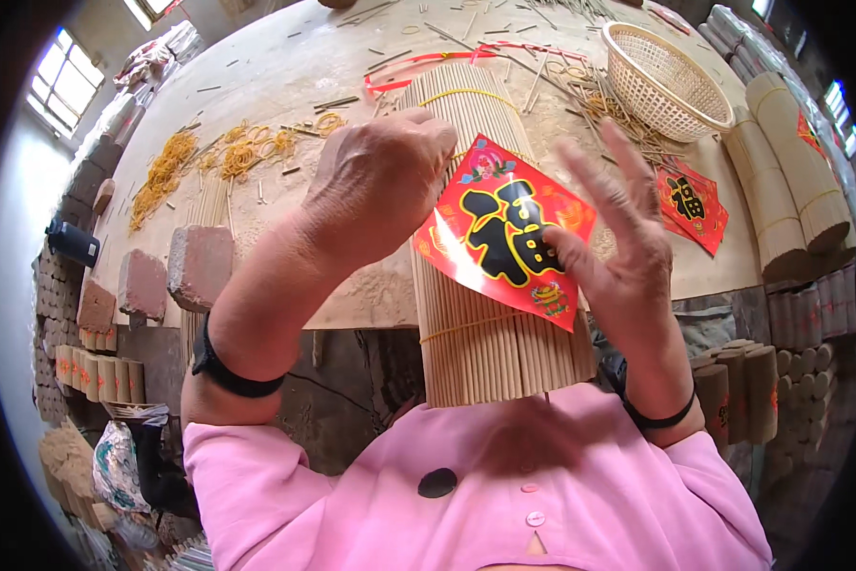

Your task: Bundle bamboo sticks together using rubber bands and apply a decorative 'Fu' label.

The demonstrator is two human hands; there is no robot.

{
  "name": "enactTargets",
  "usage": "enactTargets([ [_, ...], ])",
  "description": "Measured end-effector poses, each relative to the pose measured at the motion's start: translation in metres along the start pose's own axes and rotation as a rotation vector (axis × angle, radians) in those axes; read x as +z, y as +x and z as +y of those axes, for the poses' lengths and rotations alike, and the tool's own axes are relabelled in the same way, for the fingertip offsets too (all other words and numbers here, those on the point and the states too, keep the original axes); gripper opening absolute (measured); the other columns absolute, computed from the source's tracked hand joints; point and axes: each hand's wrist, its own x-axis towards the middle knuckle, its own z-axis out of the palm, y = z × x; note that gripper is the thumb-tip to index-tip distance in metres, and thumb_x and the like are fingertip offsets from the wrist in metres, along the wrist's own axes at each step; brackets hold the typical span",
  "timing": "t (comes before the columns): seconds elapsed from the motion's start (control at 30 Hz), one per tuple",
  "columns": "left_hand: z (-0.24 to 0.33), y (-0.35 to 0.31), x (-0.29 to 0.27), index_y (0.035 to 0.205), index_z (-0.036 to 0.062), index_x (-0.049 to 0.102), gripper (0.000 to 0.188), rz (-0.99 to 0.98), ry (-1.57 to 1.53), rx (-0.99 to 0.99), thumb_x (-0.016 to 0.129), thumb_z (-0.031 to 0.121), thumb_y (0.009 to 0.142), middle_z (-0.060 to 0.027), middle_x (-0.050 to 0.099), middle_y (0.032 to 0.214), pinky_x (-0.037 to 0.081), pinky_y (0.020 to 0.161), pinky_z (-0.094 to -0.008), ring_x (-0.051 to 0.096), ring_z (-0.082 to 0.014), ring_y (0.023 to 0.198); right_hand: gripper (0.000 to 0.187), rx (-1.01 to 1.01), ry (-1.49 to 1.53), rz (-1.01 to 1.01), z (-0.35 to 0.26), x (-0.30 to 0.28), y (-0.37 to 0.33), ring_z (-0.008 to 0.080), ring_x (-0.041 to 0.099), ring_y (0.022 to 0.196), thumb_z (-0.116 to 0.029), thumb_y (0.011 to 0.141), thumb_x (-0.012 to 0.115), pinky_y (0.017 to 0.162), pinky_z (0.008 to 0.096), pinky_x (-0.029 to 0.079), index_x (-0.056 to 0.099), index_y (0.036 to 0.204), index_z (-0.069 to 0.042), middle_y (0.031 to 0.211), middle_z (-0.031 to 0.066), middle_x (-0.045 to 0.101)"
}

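A thick bundle of thin tan incense sticks (pixel 490 357) lies partly on the table, its near end jutting past the front edge toward me. Yellow rubber bands (pixel 471 93) circle it. On top rests a red diamond-shaped paper (pixel 533 205) with a large black, gold-edged character. My left hand (pixel 390 157) is closed at the paper's upper left edge, beside the middle band; its fingertips are hidden, so what they grip cannot be made out. The fingers of my right hand (pixel 623 233) are spread and slightly blurred, with the thumb against the paper's right part.
Loose rubber bands (pixel 166 176) lie on the table (pixel 285 71) at left, near two bricks (pixel 199 266). A woven plastic basket (pixel 666 81) stands at far right, above more red papers (pixel 699 205). Banded stick bundles (pixel 799 171) sit at the right edge. Stray sticks litter the tabletop.
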Motion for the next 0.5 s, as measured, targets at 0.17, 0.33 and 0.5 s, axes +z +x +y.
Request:
enactTargets([
  [0.17,-0.021,0.008,0.009,0.087,0.0027,0.057,0.011,0.095,0.048,0.167,0.063,0.011,0.082,-0.0115,0.061,0.077,0.046,0.055,-0.0361,0.057,-0.0284,0.060,0.074,-0.089,0.164,-0.492,-0.030,-0.014,-0.004,0.0400,0.038,0.131,-0.054,0.086,0.058,0.108,0.0449,0.029,0.049,0.132,0.002,0.139,0.0257,0.042],
  [0.33,-0.016,0.025,-0.032,0.084,0.0038,0.057,0.005,-0.214,-1.283,-0.368,0.053,0.004,0.083,-0.0006,0.055,0.071,0.032,0.038,-0.0188,0.041,-0.0024,0.043,0.080,-0.157,0.131,-0.587,-0.034,-0.019,0.010,0.0430,0.038,0.130,-0.057,0.082,0.060,0.107,0.0468,0.029,0.046,0.134,0.003,0.138,0.0266,0.041],
  [0.5,0.030,0.021,-0.052,0.080,-0.0009,0.055,0.005,-0.300,-0.386,-0.082,0.057,0.004,0.080,-0.0067,0.049,0.062,0.042,0.055,-0.0287,0.048,-0.0114,0.059,0.059,0.019,0.289,-0.380,-0.003,0.020,0.035,0.0385,0.048,0.123,-0.038,0.089,0.060,0.103,0.0419,0.037,0.050,0.127,0.006,0.127,0.0295,0.051],
])
